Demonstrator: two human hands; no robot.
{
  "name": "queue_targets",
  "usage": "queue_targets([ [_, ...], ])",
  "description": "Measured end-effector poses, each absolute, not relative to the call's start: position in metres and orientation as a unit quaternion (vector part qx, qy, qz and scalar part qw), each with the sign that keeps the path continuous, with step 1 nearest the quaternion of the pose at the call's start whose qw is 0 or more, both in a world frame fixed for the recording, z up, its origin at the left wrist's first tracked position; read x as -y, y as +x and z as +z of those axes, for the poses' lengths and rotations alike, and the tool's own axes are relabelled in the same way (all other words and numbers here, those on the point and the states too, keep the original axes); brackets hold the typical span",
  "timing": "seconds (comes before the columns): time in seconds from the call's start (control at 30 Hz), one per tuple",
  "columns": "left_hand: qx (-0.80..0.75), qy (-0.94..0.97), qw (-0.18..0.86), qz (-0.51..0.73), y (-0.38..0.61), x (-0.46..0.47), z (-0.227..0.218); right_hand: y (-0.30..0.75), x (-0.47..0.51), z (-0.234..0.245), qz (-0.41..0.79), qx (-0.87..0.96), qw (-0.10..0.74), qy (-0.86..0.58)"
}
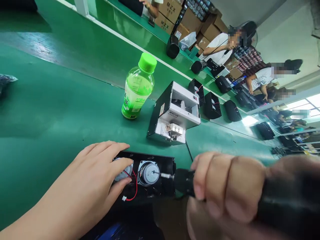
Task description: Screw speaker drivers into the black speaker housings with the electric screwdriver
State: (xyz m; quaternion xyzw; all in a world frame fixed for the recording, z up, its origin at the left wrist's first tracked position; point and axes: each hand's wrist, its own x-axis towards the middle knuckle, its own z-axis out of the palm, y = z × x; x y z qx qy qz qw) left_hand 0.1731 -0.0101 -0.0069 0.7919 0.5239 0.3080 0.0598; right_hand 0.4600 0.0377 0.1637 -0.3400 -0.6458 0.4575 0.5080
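Note:
A black speaker housing [160, 190] lies on the green bench in front of me, with two round silver speaker drivers [148, 172] and red wires inside. My left hand [97, 176] rests flat on its left end, fingers stretched over one driver. My right hand [225, 186] is wrapped around a black electric screwdriver [287, 203]. The screwdriver's thin bit [163, 175] points left and touches the right driver.
A green drink bottle [137, 88] stands upright beyond the housing. Beside it sits a grey and white screw feeder box [175, 115]. More black speaker housings [212, 105] line the green conveyor [75, 50]. Other people sit at the far right, with cardboard boxes [170, 13] behind.

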Motion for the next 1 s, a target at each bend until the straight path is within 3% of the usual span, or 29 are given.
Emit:
queue_targets([
  [0.2, -0.522, 0.797, 0.047, 0.300, 0.174, 0.006, -0.004, 0.428, -0.036, 0.120, 0.487, 0.676, 0.465, -0.298],
  [0.37, -0.507, 0.808, 0.073, 0.291, 0.171, 0.002, 0.006, 0.429, -0.024, 0.091, 0.484, 0.669, 0.520, -0.220],
  [0.43, -0.501, 0.813, 0.078, 0.286, 0.169, 0.000, 0.009, 0.436, -0.025, 0.091, 0.493, 0.676, 0.504, -0.214],
  [0.57, -0.502, 0.813, 0.074, 0.286, 0.169, 0.000, 0.011, 0.452, -0.034, 0.099, 0.528, 0.734, 0.380, -0.195],
  [0.77, -0.505, 0.812, 0.081, 0.281, 0.171, 0.002, 0.012, 0.426, -0.047, 0.109, 0.524, 0.685, 0.415, -0.290],
  [1.0, -0.514, 0.807, 0.098, 0.275, 0.174, 0.000, 0.016, 0.419, -0.046, 0.110, 0.513, 0.719, 0.377, -0.278],
])
